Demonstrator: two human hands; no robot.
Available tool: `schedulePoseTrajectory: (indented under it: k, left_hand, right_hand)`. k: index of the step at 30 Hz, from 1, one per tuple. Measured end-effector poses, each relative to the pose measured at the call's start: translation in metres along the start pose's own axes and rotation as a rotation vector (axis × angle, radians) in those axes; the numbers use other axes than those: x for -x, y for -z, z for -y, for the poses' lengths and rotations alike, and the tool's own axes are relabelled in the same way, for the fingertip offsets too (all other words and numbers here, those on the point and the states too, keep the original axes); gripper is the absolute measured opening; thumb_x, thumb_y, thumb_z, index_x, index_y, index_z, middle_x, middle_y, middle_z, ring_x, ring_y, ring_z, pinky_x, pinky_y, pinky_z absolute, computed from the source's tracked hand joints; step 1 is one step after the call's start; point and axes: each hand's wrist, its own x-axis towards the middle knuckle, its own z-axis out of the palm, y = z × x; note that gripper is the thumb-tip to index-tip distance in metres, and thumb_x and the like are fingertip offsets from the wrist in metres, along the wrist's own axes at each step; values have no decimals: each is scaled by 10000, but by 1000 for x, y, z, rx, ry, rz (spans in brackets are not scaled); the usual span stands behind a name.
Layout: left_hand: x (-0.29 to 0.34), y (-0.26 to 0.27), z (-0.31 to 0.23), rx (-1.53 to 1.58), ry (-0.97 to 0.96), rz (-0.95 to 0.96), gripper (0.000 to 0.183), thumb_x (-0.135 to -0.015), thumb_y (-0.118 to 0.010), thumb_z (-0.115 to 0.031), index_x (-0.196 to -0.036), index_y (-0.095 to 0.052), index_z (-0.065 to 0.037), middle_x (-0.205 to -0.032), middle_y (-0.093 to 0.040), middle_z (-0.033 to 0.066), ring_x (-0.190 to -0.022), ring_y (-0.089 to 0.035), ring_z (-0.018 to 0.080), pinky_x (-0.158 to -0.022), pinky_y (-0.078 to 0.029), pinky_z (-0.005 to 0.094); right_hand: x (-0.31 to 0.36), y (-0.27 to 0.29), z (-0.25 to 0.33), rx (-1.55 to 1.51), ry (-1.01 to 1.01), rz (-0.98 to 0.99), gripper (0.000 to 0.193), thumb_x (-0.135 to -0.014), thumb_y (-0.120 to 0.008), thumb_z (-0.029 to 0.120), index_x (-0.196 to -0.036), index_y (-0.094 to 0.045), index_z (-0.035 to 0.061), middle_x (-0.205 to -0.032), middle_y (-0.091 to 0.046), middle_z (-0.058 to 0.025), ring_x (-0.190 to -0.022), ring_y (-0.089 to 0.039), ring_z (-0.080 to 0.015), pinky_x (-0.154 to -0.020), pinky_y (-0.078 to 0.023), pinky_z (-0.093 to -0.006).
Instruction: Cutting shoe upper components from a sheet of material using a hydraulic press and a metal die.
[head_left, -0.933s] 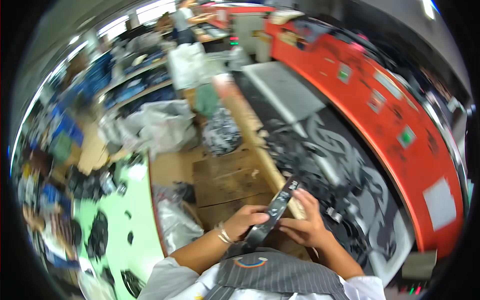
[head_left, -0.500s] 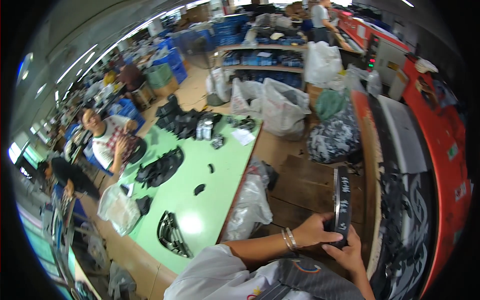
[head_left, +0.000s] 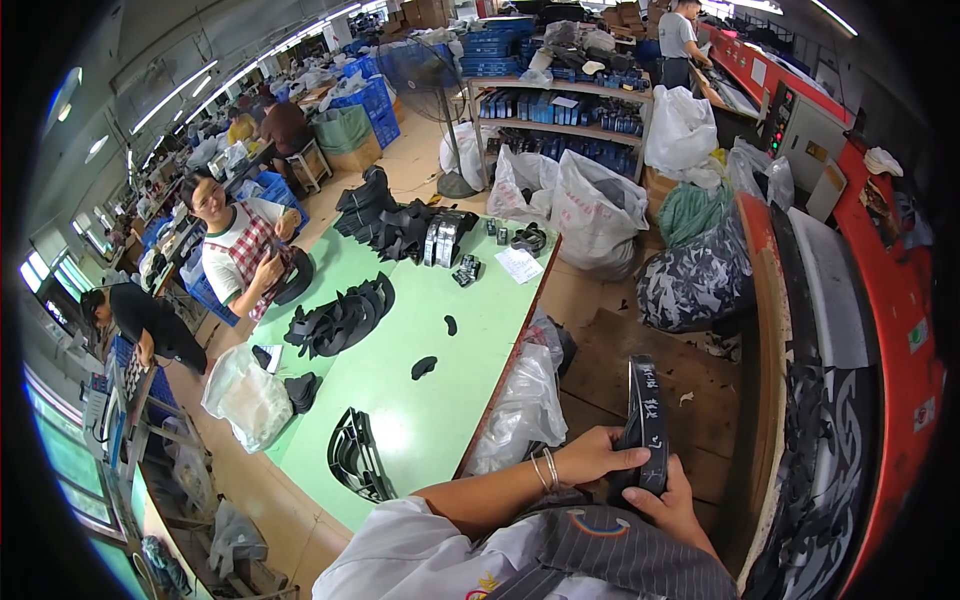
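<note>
A dark, curved cutting die [head_left: 645, 415] with white handwriting on its side stands upright between my hands, in front of me at the lower right. My left hand [head_left: 598, 455] grips its lower part from the left, the thumb lying across its face. From the right, my right hand [head_left: 668, 500] holds the bottom end, thumb pressed on the near side. Part of each hand's fingers is hidden behind the die. To the left, more dark cutting dies [head_left: 357, 458] lie nested on the green table [head_left: 420, 430].
Stacks of black cut pieces [head_left: 340, 318] and two small pieces [head_left: 424, 368] lie on the table, with a paper sheet [head_left: 519, 265]. A person [head_left: 240, 240] stands across it. A red machine [head_left: 895, 380] runs along my right. White sacks [head_left: 597, 215] stand ahead by a shelf [head_left: 560, 128].
My view has swung somewhat, and the table appears further right. Both hands, still holding the cutting die, have moved left and slightly down in view.
</note>
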Motion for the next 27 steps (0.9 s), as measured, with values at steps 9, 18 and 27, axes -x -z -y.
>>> schedulePoseTrajectory:
  k: [9,18,27]
  left_hand:
    - [26,19,21,154,84,-260,281,-887,-676,-331,-832,-626,-60,-718,-583,-16,-661,-535,74,-617,-423,231]
    - [50,44,81,370,51,-102,231,-908,-622,-192,-751,-514,-62,-638,-492,11,-588,-468,119,-591,-391,273]
    - [48,44,101,392,-98,42,309,-931,-580,-279,-715,-489,-76,-682,-496,31,-681,-481,151,-704,-405,298]
  right_hand:
    - [1,12,-24,-347,-35,-67,249,-844,-623,109,-1025,-469,35,-870,-602,-105,-763,-605,-167,-717,-508,-318]
    - [2,36,-54,-477,4,-296,203,-851,-606,184,-932,-469,57,-743,-551,-105,-607,-575,-209,-523,-534,-362]
    - [24,57,-62,-321,59,-292,252,-859,-618,215,-965,-457,52,-716,-562,-136,-539,-568,-214,-480,-510,-338]
